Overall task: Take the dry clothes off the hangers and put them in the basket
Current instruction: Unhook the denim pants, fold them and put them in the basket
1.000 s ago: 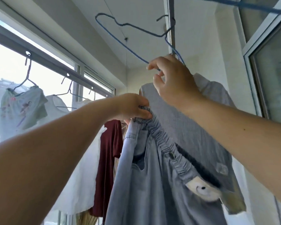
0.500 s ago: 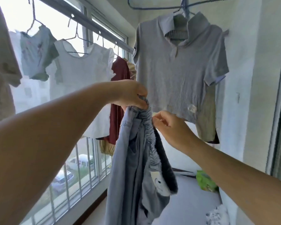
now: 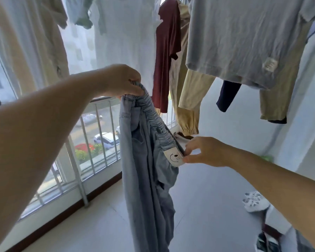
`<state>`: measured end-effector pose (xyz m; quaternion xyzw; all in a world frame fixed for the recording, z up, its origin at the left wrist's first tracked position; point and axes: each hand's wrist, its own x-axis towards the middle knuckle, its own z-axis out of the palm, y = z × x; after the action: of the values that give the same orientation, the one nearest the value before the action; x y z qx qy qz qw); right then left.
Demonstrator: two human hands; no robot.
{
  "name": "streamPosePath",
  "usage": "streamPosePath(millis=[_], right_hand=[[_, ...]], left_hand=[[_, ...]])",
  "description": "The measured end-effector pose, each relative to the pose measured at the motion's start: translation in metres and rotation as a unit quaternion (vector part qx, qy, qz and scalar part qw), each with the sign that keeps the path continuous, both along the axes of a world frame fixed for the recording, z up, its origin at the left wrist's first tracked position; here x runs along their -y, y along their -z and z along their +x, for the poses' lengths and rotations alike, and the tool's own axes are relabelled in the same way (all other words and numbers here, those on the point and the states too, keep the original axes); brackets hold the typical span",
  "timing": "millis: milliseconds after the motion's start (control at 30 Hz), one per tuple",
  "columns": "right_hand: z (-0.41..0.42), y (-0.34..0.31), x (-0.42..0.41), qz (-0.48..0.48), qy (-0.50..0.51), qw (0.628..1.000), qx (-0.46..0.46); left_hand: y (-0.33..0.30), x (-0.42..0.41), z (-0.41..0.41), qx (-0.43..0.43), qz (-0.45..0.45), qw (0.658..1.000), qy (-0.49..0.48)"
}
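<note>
Hands (image 3: 124, 80) (image 3: 204, 151) pinch pale-blue trousers (image 3: 147, 160) waistband, arms outstretched.

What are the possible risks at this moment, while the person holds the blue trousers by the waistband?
1. The blue trousers hang long from the left hand and right hand; the legs may drag on the floor.
2. No basket is in view, so the person may trip on the shoes while looking for it.
</note>
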<state>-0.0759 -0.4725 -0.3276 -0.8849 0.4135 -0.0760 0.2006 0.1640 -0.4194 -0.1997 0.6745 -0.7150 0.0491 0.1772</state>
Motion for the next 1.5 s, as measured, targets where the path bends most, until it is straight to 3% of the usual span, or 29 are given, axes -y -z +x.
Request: streamPosePath(millis=[367, 600, 833, 1000, 1100, 1233, 1367, 1500], right_hand=[[0.071, 0.069, -0.027, 0.077, -0.088, 0.992, -0.053], [0.090, 0.084, -0.033, 0.123, -0.045, 0.991, 0.036], [0.114, 0.098, -0.058, 0.134, -0.021, 0.986, 0.097], [0.132, 0.129, -0.081, 0.172, 0.005, 0.970, 0.169], [0.142, 0.144, -0.098, 0.199, 0.019, 0.953, 0.230], [0.153, 0.157, -0.112, 0.203, 0.036, 0.957, 0.203], [0.161, 0.155, -0.120, 0.186, 0.058, 0.957, 0.214], [0.167, 0.153, -0.125, 0.189, 0.073, 0.942, 0.266]], left_hand=[[0.058, -0.051, 0.045, -0.106, 0.025, 0.992, -0.062], [0.108, -0.115, 0.108, -0.057, 0.102, 0.988, -0.104], [0.193, -0.170, 0.158, -0.108, 0.111, 0.981, -0.115], [0.239, -0.199, 0.169, -0.249, 0.137, 0.943, -0.171], [0.258, -0.215, 0.176, -0.262, 0.152, 0.936, -0.176], [0.281, -0.230, 0.187, -0.320, 0.137, 0.919, -0.184], [0.292, -0.242, 0.194, -0.433, 0.171, 0.866, -0.181], [0.295, -0.250, 0.190, -0.396, 0.220, 0.871, -0.189]])
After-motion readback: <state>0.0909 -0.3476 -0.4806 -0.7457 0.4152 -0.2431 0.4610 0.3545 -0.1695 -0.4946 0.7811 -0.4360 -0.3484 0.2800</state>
